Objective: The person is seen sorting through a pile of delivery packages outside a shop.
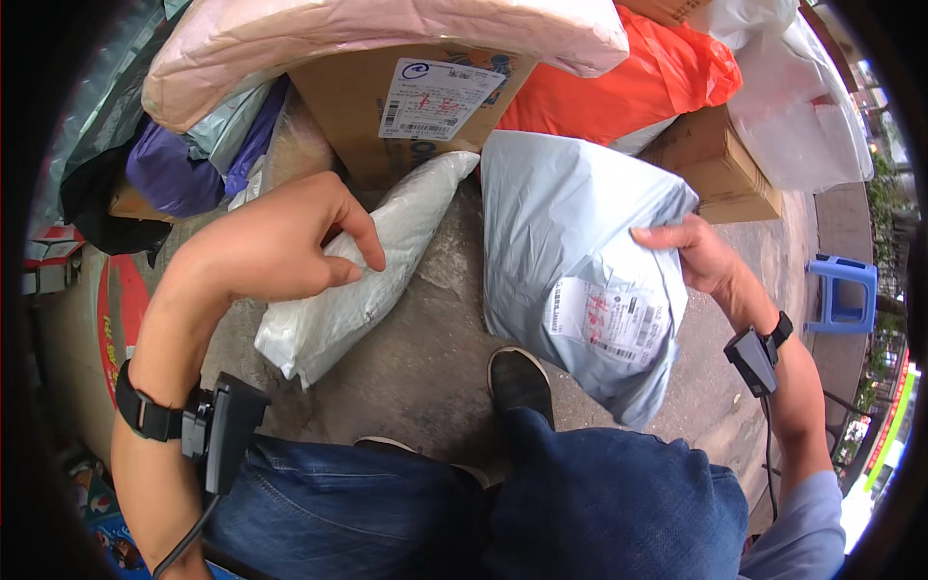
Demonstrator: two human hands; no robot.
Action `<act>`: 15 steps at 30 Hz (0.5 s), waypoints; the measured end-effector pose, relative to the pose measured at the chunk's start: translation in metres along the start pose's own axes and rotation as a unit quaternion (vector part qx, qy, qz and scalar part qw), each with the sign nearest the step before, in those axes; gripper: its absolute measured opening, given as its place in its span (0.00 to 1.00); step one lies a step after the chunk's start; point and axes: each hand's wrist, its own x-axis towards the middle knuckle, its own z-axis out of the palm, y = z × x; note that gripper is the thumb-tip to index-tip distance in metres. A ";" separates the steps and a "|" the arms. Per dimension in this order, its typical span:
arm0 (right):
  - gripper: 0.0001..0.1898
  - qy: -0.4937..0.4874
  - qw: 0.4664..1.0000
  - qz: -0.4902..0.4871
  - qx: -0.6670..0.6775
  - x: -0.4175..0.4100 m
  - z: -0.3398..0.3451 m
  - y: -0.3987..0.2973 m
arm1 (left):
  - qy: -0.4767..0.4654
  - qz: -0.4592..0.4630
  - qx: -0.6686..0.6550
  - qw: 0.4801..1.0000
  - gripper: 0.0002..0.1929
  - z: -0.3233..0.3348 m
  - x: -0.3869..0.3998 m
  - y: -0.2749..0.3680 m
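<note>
My right hand (699, 250) grips the right edge of a pale grey-blue plastic mailer bag (554, 210), thumb on its front face. The bag hangs tilted before my right knee and bears a white label (605, 319) with print, a barcode and red handwriting. My left hand (312, 243) is over a long white plastic-wrapped parcel (362, 308), its thumb and forefinger slightly apart with nothing visible between them. Whether the fingertips touch the parcel is hard to tell. That parcel slants across the ground, its far end near a cardboard box (333, 94).
A large pink-wrapped package (377, 25) lies atop the box. Orange-red (616, 80) and purple (170, 167) bags, another carton (718, 167) and white plastic bags (790, 94) surround it. A blue plastic stool (841, 293) stands right. My shoe (518, 380) is on the concrete floor (435, 377).
</note>
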 end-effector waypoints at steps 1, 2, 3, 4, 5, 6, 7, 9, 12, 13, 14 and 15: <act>0.25 0.002 1.000 0.002 0.000 0.002 -0.003 -0.002 | -0.001 0.002 -0.002 1.000 0.10 -0.002 -0.004 0.003; 0.25 -0.005 1.000 0.012 0.016 0.005 -0.006 -0.005 | -0.012 -0.004 -0.027 1.000 0.10 -0.004 -0.007 0.006; 0.25 -0.012 0.999 0.023 0.033 0.007 -0.010 -0.006 | -0.023 -0.010 -0.053 0.998 0.11 -0.003 -0.010 0.008; 0.25 -0.013 1.000 0.015 0.016 0.009 -0.013 -0.007 | -0.024 -0.009 -0.056 0.998 0.11 -0.002 -0.011 0.010; 0.25 -0.012 1.000 0.018 0.016 0.010 -0.015 -0.007 | -0.025 -0.032 -0.095 0.995 0.12 -0.001 -0.013 0.012; 0.25 -0.009 1.000 0.028 0.004 0.012 -0.015 -0.009 | -0.025 -0.058 -0.133 0.989 0.12 -0.001 -0.016 0.013; 0.25 -0.008 0.999 0.036 -0.008 0.013 -0.014 -0.009 | -0.025 -0.060 -0.135 0.989 0.12 -0.001 -0.018 0.015; 0.26 -0.016 0.997 0.045 -0.058 0.015 -0.015 -0.009 | -0.011 -0.141 -0.169 0.975 0.13 -0.002 -0.021 0.020; 0.30 -0.015 0.978 0.032 -0.206 0.009 -0.013 -0.014 | 0.044 -0.169 -0.300 0.938 0.13 0.010 -0.017 0.014; 0.33 -0.001 0.952 0.016 -0.304 0.003 -0.010 -0.020 | 0.049 -0.166 -0.298 0.939 0.13 0.012 -0.015 0.014; 0.36 -0.003 0.942 0.031 -0.335 -0.002 -0.004 -0.026 | 0.079 -0.179 -0.358 0.913 0.13 0.013 -0.016 0.017; 0.36 -0.008 0.942 0.025 -0.334 -0.006 0.003 -0.032 | 0.110 -0.189 -0.416 0.883 0.13 0.016 -0.017 0.019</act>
